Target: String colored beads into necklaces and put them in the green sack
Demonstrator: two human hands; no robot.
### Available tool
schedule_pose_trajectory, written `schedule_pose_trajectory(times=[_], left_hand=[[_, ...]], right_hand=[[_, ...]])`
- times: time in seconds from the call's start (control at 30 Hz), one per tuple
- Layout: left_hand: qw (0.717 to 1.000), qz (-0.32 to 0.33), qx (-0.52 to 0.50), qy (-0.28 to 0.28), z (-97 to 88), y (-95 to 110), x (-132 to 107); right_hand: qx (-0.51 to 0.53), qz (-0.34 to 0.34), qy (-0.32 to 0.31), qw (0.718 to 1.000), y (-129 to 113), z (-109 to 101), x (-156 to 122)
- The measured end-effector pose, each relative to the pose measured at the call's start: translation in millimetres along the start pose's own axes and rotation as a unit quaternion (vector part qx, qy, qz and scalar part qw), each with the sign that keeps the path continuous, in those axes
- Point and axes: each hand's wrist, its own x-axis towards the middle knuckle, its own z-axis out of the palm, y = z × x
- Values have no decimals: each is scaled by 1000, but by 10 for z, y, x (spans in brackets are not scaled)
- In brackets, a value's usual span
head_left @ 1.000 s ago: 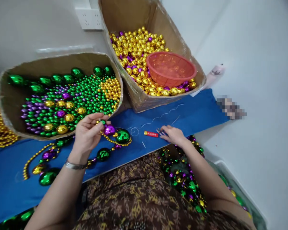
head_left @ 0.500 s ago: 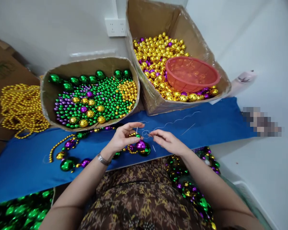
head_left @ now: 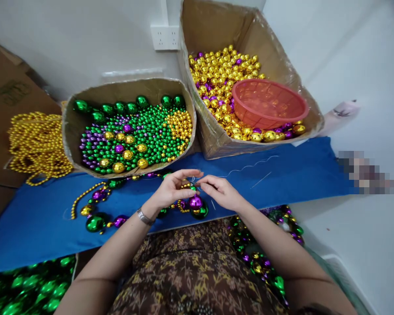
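On the blue cloth [head_left: 282, 173], before two cardboard boxes [head_left: 85, 98] of beads, lies the bead string [head_left: 118, 210]. The left hand [head_left: 170, 190] pinches its end. The right hand [head_left: 221, 192], fingertips closed, pinches the thin white thread [head_left: 249, 166].

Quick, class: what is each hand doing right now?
Left hand: pinched shut on the bead string.
Right hand: fingers pinched together at the thread end.

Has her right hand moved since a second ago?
Yes. The right hand left the red lighter on the blue cloth and came leftward to meet the left hand.
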Motion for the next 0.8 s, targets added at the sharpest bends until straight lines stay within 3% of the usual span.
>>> schedule_pose_trajectory(times=[0.1,0.2,0.27,0.37,0.43,0.57,0.7,0.8], left_hand=[[1000,-5,-9,9,-5,6,-4],[999,4,-21,35,-32,36,-10],[998,19,-30,57,-60,61,-10],[996,34,-38,78,-94,85,-2],[995,35,-42,81,-100,86,5],[996,25,-42,79,-76,65,18],[997,15,-34,73,-37,40,31],[998,6,-32,56,-3,24,38]], right_hand=[[-33,5,36,999,113,-93,-83],[-178,39,90,979,394,-263,-216],[-306,111,118,938,621,-366,-319],[-446,230,105,858,872,-436,-453],[-488,242,94,834,933,-426,-510],[-461,174,44,869,906,-340,-545],[-427,166,-20,889,876,-264,-515],[-323,129,-14,938,772,-233,-458]])
